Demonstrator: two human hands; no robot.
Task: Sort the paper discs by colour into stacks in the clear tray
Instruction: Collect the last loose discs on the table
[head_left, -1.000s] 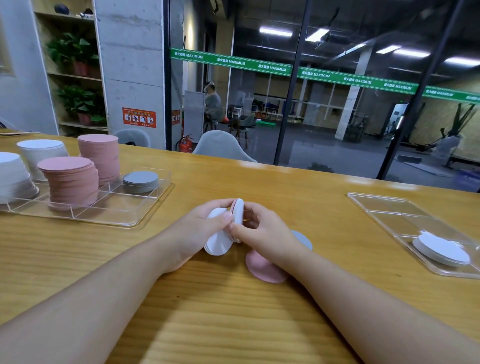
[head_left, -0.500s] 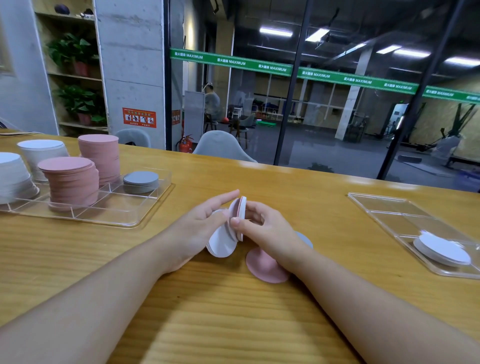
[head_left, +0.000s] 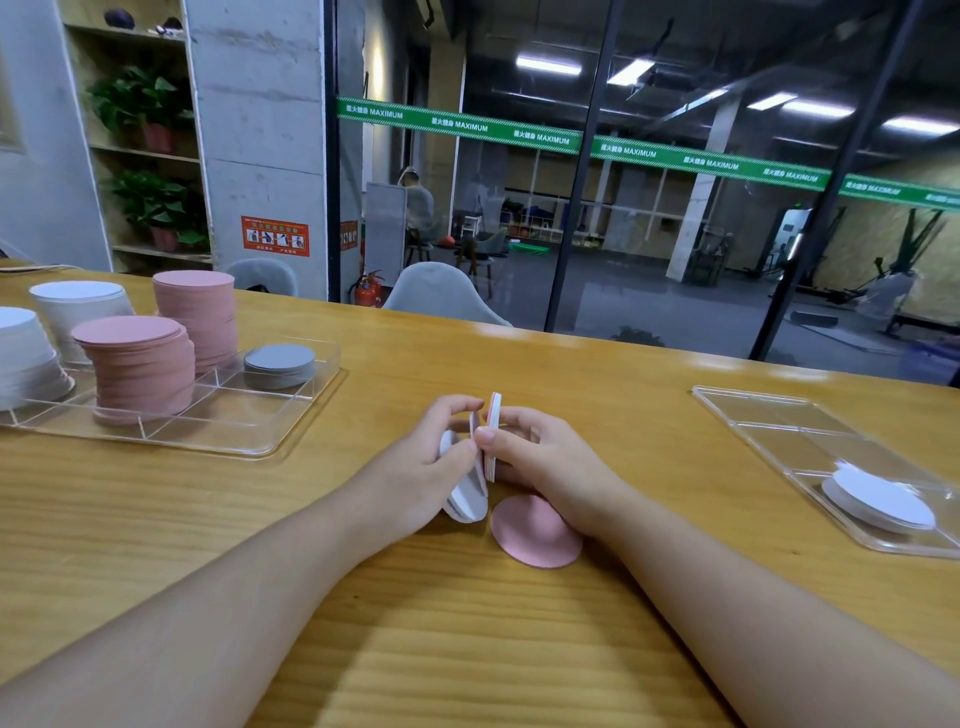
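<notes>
Pink stacks: two tall in left tray (head_left: 291, 441); white, grey alongside.
Hands: left hand (head_left: 415, 467) pinched white discs (head_left: 465, 501); right hand (head_left: 545, 457) gripped upright mixed bundle (head_left: 492, 436).
Left: pink disc (head_left: 535, 530) on surface.

1. Between your hands you hold white discs (head_left: 464, 499) on the left and a small pack (head_left: 491, 436) edged pink and white on the right.
2. A pink disc (head_left: 535, 530) lies just under your right wrist.
3. Far to the left of your hands, the clear tray (head_left: 291, 441) carries two pink stacks (head_left: 140, 364), white stacks (head_left: 78, 312) and a low grey stack (head_left: 279, 365).
4. Far right of your hands, a second clear tray (head_left: 769, 421) has a white pile (head_left: 878, 501).
5. The table (head_left: 156, 519) is yellow-brown wood grain.
</notes>
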